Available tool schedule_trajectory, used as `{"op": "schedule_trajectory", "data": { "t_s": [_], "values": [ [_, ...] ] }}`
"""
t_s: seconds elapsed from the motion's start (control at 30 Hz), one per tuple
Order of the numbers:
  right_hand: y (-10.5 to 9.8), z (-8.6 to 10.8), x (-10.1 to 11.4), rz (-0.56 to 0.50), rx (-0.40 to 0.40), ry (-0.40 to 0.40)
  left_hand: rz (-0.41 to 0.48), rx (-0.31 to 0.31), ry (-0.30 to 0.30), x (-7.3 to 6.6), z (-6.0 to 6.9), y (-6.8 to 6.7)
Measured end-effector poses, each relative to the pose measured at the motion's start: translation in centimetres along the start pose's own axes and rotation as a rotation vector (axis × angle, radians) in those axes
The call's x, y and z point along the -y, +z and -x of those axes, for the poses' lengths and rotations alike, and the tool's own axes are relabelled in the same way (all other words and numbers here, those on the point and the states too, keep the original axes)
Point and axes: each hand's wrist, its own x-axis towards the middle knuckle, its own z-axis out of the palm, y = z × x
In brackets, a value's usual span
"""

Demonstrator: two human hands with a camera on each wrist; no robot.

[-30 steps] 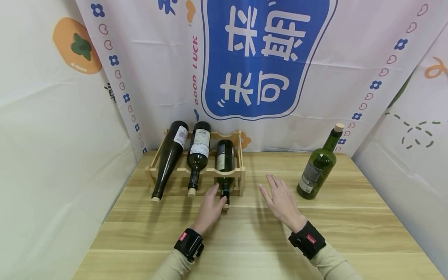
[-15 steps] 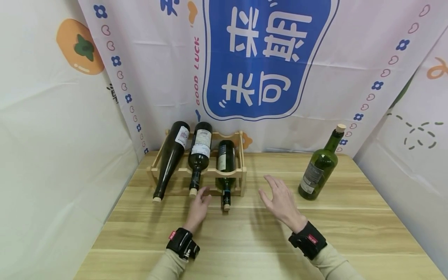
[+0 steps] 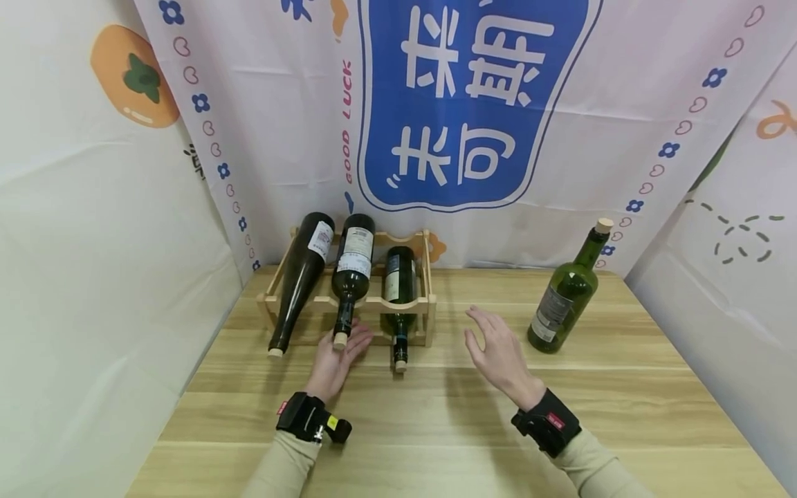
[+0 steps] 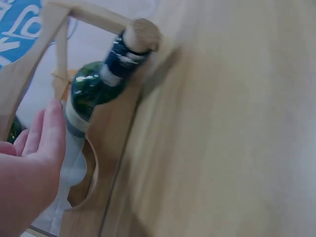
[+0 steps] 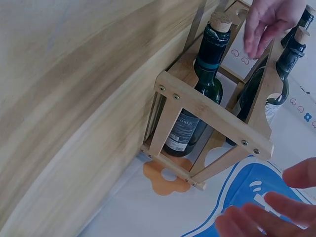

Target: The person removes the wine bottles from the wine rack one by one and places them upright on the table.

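In the head view the left hand (image 3: 333,360) is under the neck of the middle bottle (image 3: 353,270), palm turned up and fingers extended; whether it touches the neck I cannot tell. That bottle lies tilted in a wooden rack (image 3: 429,304), cork toward the front. A dark bottle (image 3: 301,277) rests to its left and a green bottle (image 3: 400,277) lies lower at the right; the left wrist view shows this green bottle (image 4: 84,94) beyond the fingertips. The right hand (image 3: 501,356) hovers, fingers spread and empty, between the rack and an upright green bottle (image 3: 563,301).
The wooden table (image 3: 423,443) extends toward the front. A printed cloth (image 3: 299,138) hangs behind the rack, and pale cloth walls (image 3: 112,277) stand at both sides.
The left hand has moved left from the lower green bottle's neck to beneath the middle bottle's neck, turning palm up. The right hand has barely moved.
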Motion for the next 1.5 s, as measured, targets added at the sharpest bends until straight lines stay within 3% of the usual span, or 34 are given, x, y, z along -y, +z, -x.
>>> {"op": "schedule_trajectory", "data": {
  "t_s": [0.1,0.2,0.33,0.53,0.8,1.17,1.5],
  "values": [
    [-0.1,0.0,0.1,-0.013,-0.007,-0.016,0.135,0.061,-0.064,-1.1,0.0,0.2],
    [-0.1,0.0,0.1,-0.024,-0.019,-0.042,0.21,0.117,-0.12,-2.2,0.0,0.4],
    [-0.1,0.1,0.1,-0.031,-0.03,-0.081,0.206,0.14,-0.152,-3.3,-0.2,0.6],
    [-0.1,0.2,0.1,-0.045,-0.037,-0.102,0.17,0.116,-0.197,-4.3,-0.2,0.6],
    [0.1,0.5,-0.1,-0.05,-0.033,-0.094,0.187,0.171,-0.198,-5.1,-0.5,0.9],
    [-0.2,0.9,0.0,-0.032,0.03,-0.052,0.171,0.066,-0.155,-4.3,-1.1,0.5],
    [0.2,-0.2,0.5,-0.025,0.041,-0.096,0.159,0.07,-0.161,-4.4,-1.3,1.0]
  ]
}}
